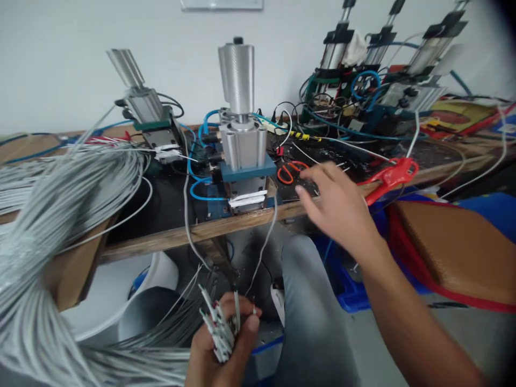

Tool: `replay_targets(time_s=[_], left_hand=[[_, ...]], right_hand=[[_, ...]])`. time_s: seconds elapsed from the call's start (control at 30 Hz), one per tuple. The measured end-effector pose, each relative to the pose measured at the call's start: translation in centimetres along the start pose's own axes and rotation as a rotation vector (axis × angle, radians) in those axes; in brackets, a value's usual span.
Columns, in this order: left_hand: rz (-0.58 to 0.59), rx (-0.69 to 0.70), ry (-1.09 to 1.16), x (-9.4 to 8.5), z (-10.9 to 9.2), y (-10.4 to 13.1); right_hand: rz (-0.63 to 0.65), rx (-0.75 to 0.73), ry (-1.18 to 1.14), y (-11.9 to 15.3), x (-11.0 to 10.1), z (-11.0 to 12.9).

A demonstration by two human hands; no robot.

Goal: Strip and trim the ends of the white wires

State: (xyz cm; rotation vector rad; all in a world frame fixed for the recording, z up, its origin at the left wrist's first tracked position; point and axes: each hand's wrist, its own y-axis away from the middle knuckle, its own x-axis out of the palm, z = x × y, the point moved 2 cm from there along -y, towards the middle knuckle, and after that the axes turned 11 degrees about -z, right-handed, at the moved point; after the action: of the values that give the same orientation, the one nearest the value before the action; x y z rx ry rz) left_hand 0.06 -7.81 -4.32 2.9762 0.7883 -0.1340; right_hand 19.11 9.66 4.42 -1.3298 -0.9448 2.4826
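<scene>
My left hand [228, 344], low in the middle, is closed around a bundle of grey cables [217, 328] whose cut ends point up. Thumb and index finger pinch one thin cable end beside the bundle. Over the bench edge, my right hand [334, 201] has its fingers apart and holds nothing visible. Just beyond its fingertips lie scissors with orange handles [287, 173]; their blades are hard to make out. A pneumatic press [243, 145] stands upright left of the scissors, with white strips across its lower front.
Coiled grey cables [80, 188] cover the bench's left side. A second press [147, 107] stands behind them, and more presses are at the back right. A red tool [389, 177] hangs at the right edge, above a brown-topped stool [459, 247]. A white bucket [165, 274] sits below.
</scene>
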Motion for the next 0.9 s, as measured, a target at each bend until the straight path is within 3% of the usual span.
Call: replay_targets(time_s=[0.07,0.13,0.23,0.37,0.5,0.7,0.9], left_hand=[[-0.017,-0.068,0.076,0.1,-0.3,-0.5],[-0.031,-0.144,0.145,0.2,-0.5,-0.8],[-0.016,-0.24,0.181,0.2,-0.7,-1.1],[0.039,-0.308,0.156,-0.2,-0.9,-0.8],[0.0,-0.265,0.15,-0.4,-1.2,-0.3],[-0.059,-0.209,0.215,-0.2,-2.0,-0.1],[-0.008,-0.192,0.297,0.2,-2.9,-0.4]], right_hand=[[0.193,-0.029,-0.341,4.7,-0.3,2.8],[0.404,0.043,-0.594,9.3,-0.1,5.3],[0.418,0.269,-0.764,13.3,1.0,7.2],[0.396,0.583,-1.053,14.4,3.0,7.8],[0.406,0.747,-1.239,15.0,3.8,8.0],[0.495,0.736,-1.362,15.7,3.1,8.5],[0.535,0.692,-1.326,15.5,2.8,8.2]])
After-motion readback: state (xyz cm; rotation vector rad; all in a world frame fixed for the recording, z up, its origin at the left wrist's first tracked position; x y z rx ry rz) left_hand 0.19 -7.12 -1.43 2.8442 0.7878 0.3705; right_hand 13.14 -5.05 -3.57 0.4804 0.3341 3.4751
